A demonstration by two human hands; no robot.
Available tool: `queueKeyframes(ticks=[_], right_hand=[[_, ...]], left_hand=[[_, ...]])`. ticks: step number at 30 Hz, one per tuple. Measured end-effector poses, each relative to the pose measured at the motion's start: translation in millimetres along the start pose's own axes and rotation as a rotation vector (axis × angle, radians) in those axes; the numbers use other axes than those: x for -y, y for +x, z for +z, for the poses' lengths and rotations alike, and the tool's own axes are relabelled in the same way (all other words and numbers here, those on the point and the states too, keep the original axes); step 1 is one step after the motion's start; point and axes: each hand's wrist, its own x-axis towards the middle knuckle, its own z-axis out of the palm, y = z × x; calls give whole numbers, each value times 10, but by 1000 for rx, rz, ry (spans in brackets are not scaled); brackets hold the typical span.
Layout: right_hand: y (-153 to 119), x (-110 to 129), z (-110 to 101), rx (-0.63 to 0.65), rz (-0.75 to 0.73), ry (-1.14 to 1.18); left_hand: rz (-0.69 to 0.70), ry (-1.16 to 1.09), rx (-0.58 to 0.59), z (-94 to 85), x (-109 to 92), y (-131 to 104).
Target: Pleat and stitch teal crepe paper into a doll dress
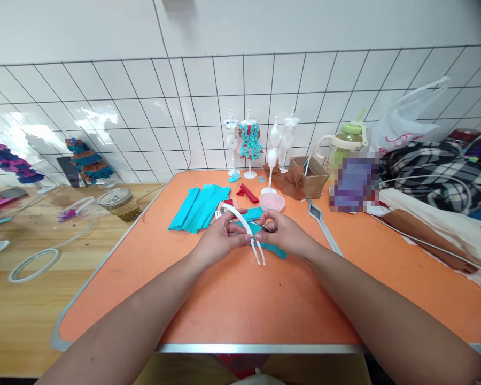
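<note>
My left hand (224,234) is closed, thumb and fingers pinching a narrow white strip (240,216). The strip arches over the fingers, and its lower end splits into two thin tails hanging above the table. Close beside it, my right hand (282,231) is closed around a thin dark metal tool (268,230), mostly hidden by the fingers; its kind is not clear. The right thumb is near the strip where the tails begin. Beneath the hands lies a turquoise strip (278,250) of crepe-like material. A larger turquoise piece (200,207) lies left of them.
Beyond the hands stand a pink bowl (271,201), a red roll (249,193), white mini mannequins (274,147) and a cardboard box (315,179). A green-lidded bottle (349,136) and plaid cloth (419,168) are at right. A tape roll (34,266) and glass jar (121,204) lie left.
</note>
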Motion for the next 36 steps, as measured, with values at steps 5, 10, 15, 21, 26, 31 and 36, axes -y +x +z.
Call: queueKeyframes(ticks=[5,10,15,21,26,31,36], right_hand=[[-36,57,-6,-38,-57,-205],[-48,53,17,-176,-134,-451],[-94,134,31,-487,-405,-641],[-137,139,83,-79,-105,-573],[-132,91,120,23,52,-462],[-130,81,139,34,138,-404],[-128,50,161,11,121,-432]], left_hand=[[4,77,10,-35,-22,-5],[-34,-28,44,-48,-23,6],[14,-94,-154,-56,22,51],[32,-68,-223,-97,-12,61],[32,-70,-233,-68,-50,31],[43,-54,-224,-41,-56,19],[37,-61,-210,-22,-57,6]])
